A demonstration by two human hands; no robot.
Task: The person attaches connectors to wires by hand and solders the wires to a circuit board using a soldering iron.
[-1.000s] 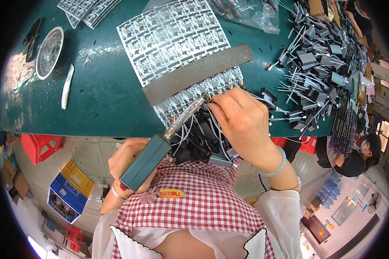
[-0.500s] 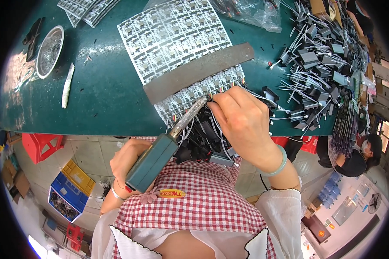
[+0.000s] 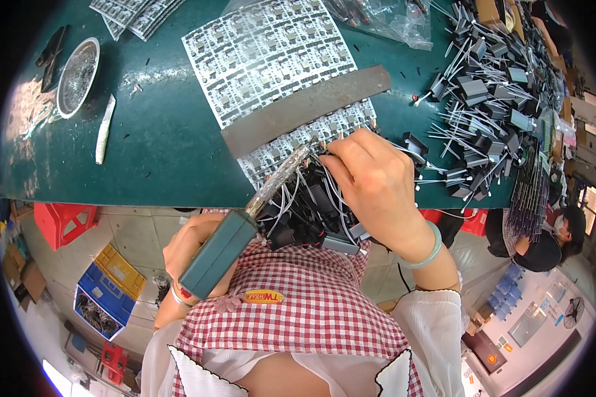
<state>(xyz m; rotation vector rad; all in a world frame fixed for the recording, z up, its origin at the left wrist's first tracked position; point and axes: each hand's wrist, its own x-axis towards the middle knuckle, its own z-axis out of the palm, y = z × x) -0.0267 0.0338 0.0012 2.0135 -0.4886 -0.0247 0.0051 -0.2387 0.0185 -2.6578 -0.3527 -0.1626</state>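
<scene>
My left hand (image 3: pixel 187 246) is wrapped round the green handle of a soldering iron (image 3: pixel 220 250). The iron's metal barrel slants up and right, its tip at the near edge of a white circuit board panel (image 3: pixel 265 56). Close beside that tip, my right hand (image 3: pixel 376 173) has thumb and forefinger pinched on a thin wire at the board's edge; the fingers partly cover it. A flat brown bar (image 3: pixel 304 109) lies across the panel. Below the near edge hangs a bunch of black box-shaped parts (image 3: pixel 311 208) with white and grey leads, some wires along the edge coloured.
A heap of black parts with white leads (image 3: pixel 473 92) covers the table's right side. At left lie a round metal bowl (image 3: pixel 77 78) and a pale wrapped stick (image 3: pixel 104 132). More board panels (image 3: pixel 136 14) sit at the far left. Another person (image 3: pixel 543 238) is at the right.
The soldering iron and my left hand have drawn slightly left, the tip shifting away from my right fingers. My right hand stays almost in place, still pinching.
</scene>
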